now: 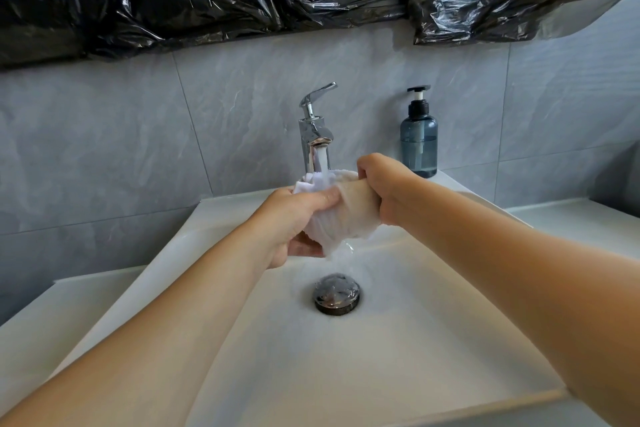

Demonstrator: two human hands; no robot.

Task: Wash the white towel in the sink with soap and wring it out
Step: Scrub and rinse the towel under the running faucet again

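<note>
A: Head view, read from left to right: where is the white towel [341, 215] held, and by which hand?

B: It is held by both. At the left, the left hand [298, 222] is curled round the towel's lower left end, with the thumb laid across the top of the cloth. At the right, the right hand [384, 184] is clenched round the upper right end, knuckles turned up. The towel is bunched into a short roll between them, above the sink [138, 274] and directly under the faucet [313, 128].

A: How is the roll's long axis laid?

B: It is laid roughly from left to right between the two fists, tilted a little, the right end being higher and farther back. A stream of water is seen falling onto its upper middle, and water is shed from its underside towards the drain [337, 293].

A: Which hand is nearer to the soap?

B: The right one; the soap dispenser [419, 139] is stood at the sink's back right corner, just behind that hand. Any wringing is judged to turn on opposite twists about that left-to-right axis.
</note>
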